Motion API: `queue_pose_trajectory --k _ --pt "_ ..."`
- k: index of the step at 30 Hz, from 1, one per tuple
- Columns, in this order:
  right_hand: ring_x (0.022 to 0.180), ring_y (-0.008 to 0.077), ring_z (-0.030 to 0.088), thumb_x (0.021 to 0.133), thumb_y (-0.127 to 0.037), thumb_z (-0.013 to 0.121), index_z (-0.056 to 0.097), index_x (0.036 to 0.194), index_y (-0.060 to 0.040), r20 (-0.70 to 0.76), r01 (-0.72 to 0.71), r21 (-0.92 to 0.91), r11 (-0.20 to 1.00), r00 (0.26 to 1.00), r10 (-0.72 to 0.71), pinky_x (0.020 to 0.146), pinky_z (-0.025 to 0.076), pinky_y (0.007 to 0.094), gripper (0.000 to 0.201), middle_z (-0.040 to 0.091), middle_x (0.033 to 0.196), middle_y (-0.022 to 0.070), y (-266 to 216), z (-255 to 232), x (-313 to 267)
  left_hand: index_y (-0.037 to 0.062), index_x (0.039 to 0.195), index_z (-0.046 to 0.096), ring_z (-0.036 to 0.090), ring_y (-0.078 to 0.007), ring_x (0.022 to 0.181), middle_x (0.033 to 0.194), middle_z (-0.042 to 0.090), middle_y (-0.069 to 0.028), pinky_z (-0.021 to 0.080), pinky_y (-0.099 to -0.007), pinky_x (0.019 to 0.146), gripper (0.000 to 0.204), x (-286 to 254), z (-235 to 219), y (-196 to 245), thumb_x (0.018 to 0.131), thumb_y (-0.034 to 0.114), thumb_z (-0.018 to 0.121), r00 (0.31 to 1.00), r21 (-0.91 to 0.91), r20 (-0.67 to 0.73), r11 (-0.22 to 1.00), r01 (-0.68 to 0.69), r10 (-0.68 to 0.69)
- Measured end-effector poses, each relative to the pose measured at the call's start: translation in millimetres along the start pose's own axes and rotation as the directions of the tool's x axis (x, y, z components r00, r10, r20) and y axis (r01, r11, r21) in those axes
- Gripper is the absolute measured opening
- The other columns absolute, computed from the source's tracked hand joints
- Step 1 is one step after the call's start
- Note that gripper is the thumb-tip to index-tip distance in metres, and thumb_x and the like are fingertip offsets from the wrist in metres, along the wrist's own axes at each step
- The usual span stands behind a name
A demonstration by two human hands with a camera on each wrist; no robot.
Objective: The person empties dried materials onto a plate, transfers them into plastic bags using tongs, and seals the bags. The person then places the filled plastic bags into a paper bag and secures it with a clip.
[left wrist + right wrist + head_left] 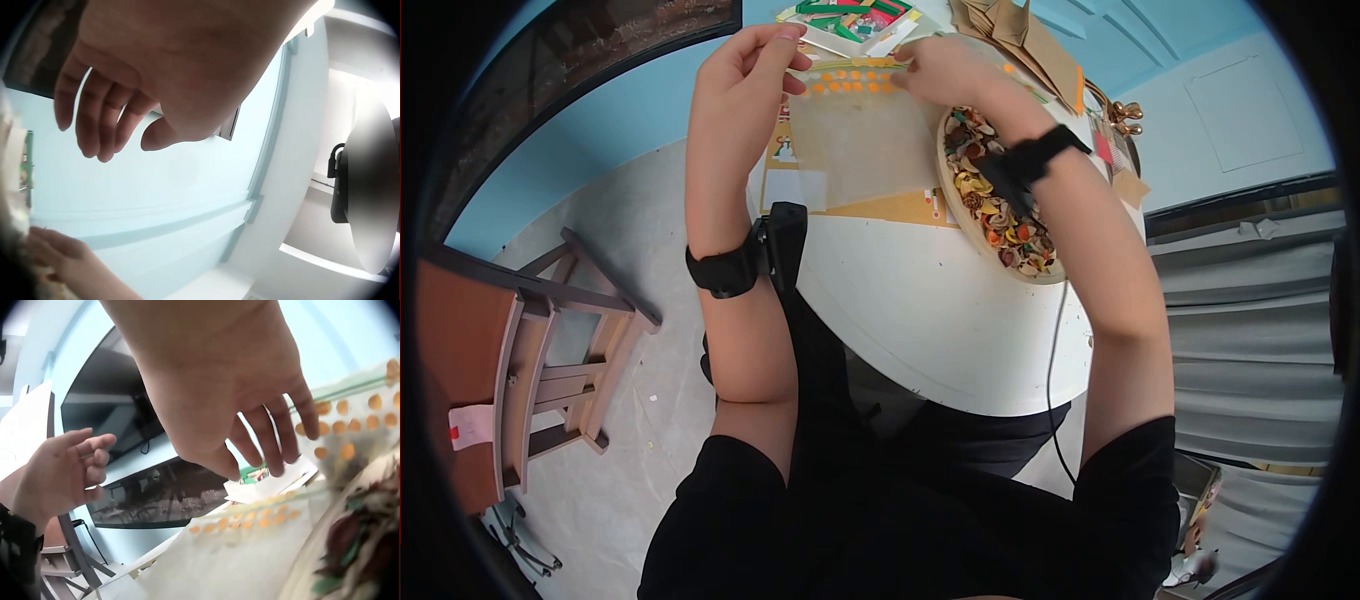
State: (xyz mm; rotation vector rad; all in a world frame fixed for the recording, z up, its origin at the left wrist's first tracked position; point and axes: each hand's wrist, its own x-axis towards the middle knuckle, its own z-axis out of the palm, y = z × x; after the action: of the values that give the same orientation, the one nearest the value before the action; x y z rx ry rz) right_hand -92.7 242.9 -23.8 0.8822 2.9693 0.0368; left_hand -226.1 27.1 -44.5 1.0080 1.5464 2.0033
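A translucent zip bag (865, 150) with rows of orange dots below its seal lies flat on the white table (940, 320). My left hand (745, 85) is raised at the bag's upper left corner, its fingers loosely bent with nothing between them. At the upper right corner is my right hand (945, 72), slightly blurred, fingers relaxed and pointing down in the right wrist view. Beyond those fingers stands a second dotted zip bag (359, 419) with a green seal. Under my right forearm, an oval wooden tray (952, 185) holds dried petals and pinecones (1000, 225).
Past the bag sits a white box (830, 38) with green and red pieces. Brown paper bags (1025, 45) stand at the back right, near gold ornaments (1128, 118). Printed yellow sheets (890, 208) lie under the flat bag. A cable (1052, 370) hangs over the table's front edge.
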Motion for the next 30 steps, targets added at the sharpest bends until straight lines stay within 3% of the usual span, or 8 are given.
queue_pose_trajectory --k 4,7,10,18,21,23,25,30 --pt "0.108 0.0359 0.070 0.082 -0.035 0.072 0.063 0.133 0.0034 0.096 -0.064 -0.077 0.995 0.993 0.071 0.095 0.054 0.0404 0.064 0.073 0.115 0.0232 1 34 49 0.0022 0.116 0.071 0.064 -0.0101 0.077 0.090 0.070 -0.0039 0.049 -0.0253 0.067 0.030 -1 -6 -4 0.102 0.026 0.062 1.000 0.013 0.010 1.000 0.022 -0.022" --pt "0.108 0.0359 0.070 0.077 -0.031 0.075 0.060 0.135 0.0038 0.119 -0.062 0.073 0.995 0.991 0.053 0.094 0.055 0.0415 0.069 0.073 0.115 0.0235 2 42 64 0.0004 0.117 0.071 0.064 -0.0108 0.076 0.090 0.070 -0.0046 0.050 -0.0256 0.069 0.030 -1 -13 -1 0.101 0.025 0.061 1.000 0.023 -0.010 0.999 0.025 -0.025" --pt "0.100 0.0320 0.073 0.075 -0.025 0.074 0.077 0.102 0.0000 0.151 -0.080 0.059 0.995 0.986 0.070 0.088 0.058 0.0415 0.037 0.077 0.104 0.0178 3 45 71 0.0013 0.117 0.071 0.064 -0.0111 0.077 0.091 0.070 -0.0038 0.050 -0.0261 0.073 0.031 3 -19 -4 0.101 0.026 0.060 0.998 0.030 -0.041 0.998 0.049 -0.048" --pt "0.092 0.0296 0.073 0.081 -0.025 0.073 0.073 0.102 -0.0058 -0.120 0.024 0.041 0.999 0.993 -0.018 0.081 0.058 0.0431 0.029 0.075 0.090 0.0143 -14 15 26 0.0042 0.114 0.073 0.063 -0.0103 0.079 0.091 0.070 -0.0023 0.050 -0.0267 0.077 0.035 6 -23 -6 0.102 0.035 0.060 0.998 0.123 -0.033 0.991 0.055 -0.051" --pt "0.069 0.0218 0.066 0.090 -0.028 0.072 0.065 0.090 -0.0035 -0.209 0.067 0.179 0.982 0.977 -0.028 0.067 0.052 0.0366 0.025 0.069 0.073 0.0084 -36 -35 -30 0.0032 0.108 0.072 0.063 -0.0096 0.076 0.086 0.068 -0.0024 0.051 -0.0266 0.074 0.037 0 -28 3 0.102 0.038 0.061 0.984 0.229 0.122 0.968 0.097 -0.128" --pt "0.065 0.0142 0.061 0.092 -0.024 0.070 0.061 0.088 -0.0035 -0.252 0.069 0.471 0.879 0.966 0.059 0.062 0.050 0.0324 0.023 0.066 0.071 0.0047 -72 -64 -89 0.0031 0.102 0.071 0.062 -0.0093 0.073 0.082 0.067 -0.0021 0.050 -0.0252 0.070 0.036 -12 -18 21 0.101 0.038 0.063 0.965 0.141 0.210 0.982 0.127 -0.155" --pt "0.074 0.0265 0.068 0.085 -0.021 0.072 0.064 0.088 -0.0022 -0.316 0.173 0.582 0.794 0.948 0.025 0.068 0.055 0.0383 0.021 0.070 0.080 0.0135 -89 -63 -133 0.0029 0.095 0.069 0.061 -0.0080 0.070 0.078 0.066 -0.0009 0.049 -0.0242 0.066 0.034 -28 -4 40 0.101 0.036 0.065 0.947 0.040 0.300 0.994 0.105 -0.112" --pt "0.062 0.0210 0.062 0.087 -0.020 0.077 0.058 0.081 -0.0020 -0.510 0.385 0.710 0.589 0.859 0.053 0.060 0.050 0.0326 0.027 0.064 0.072 0.0073 -120 -40 -213 0.0038 0.086 0.062 0.059 -0.0049 0.067 0.073 0.064 0.0016 0.047 -0.0223 0.059 0.025 -67 21 70 0.102 0.024 0.065 0.792 -0.123 0.607 0.992 0.009 0.068"
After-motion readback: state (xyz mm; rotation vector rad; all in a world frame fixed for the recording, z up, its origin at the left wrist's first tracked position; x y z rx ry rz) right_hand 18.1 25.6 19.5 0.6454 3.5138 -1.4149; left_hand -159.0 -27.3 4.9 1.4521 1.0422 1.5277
